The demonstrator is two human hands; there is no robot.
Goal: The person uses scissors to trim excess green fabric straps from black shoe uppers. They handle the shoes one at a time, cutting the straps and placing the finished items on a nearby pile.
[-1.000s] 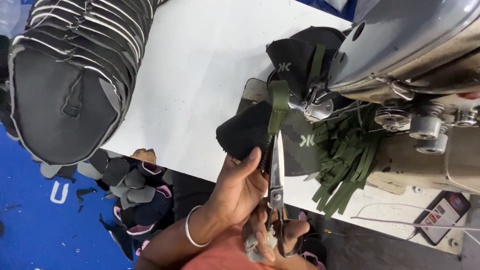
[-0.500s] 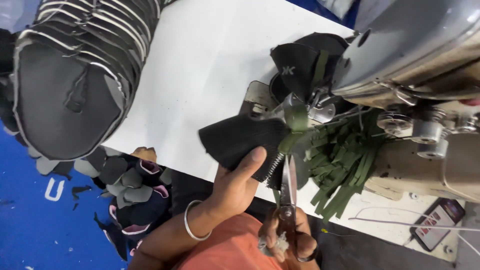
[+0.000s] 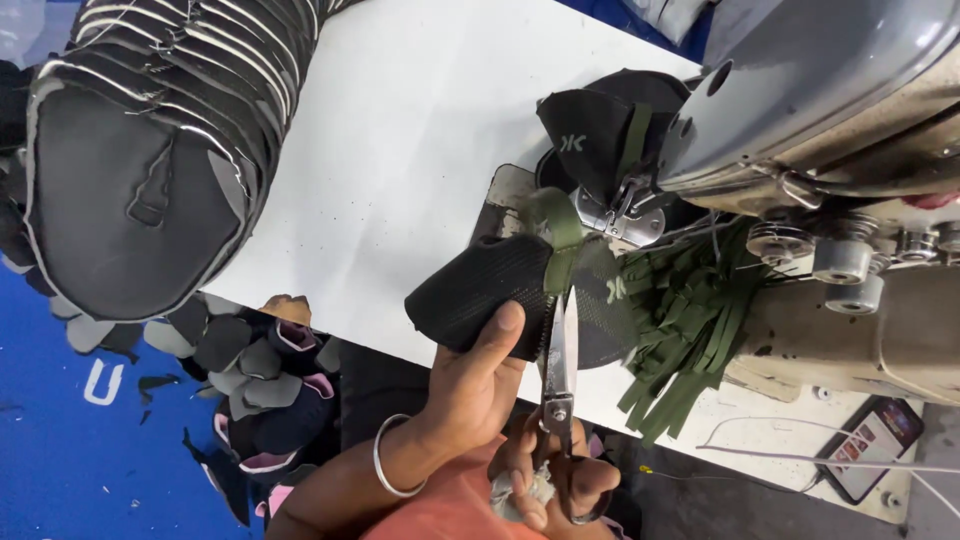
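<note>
1. The right hand (image 3: 555, 480) is running off the bottom edge of the view, so only its fingers in the loops of the scissors (image 3: 560, 385) are showing.
2. The left hand (image 3: 470, 390) is covering part of the black fabric piece (image 3: 480, 290).
3. The sewing machine (image 3: 820, 90) is being cut off by the top and right edges.
4. The stack of black pieces (image 3: 150, 150) at the table's (image 3: 400, 130) left edge is running out of view.
5. The phone (image 3: 870, 445) screen is staying too small to read.
</note>
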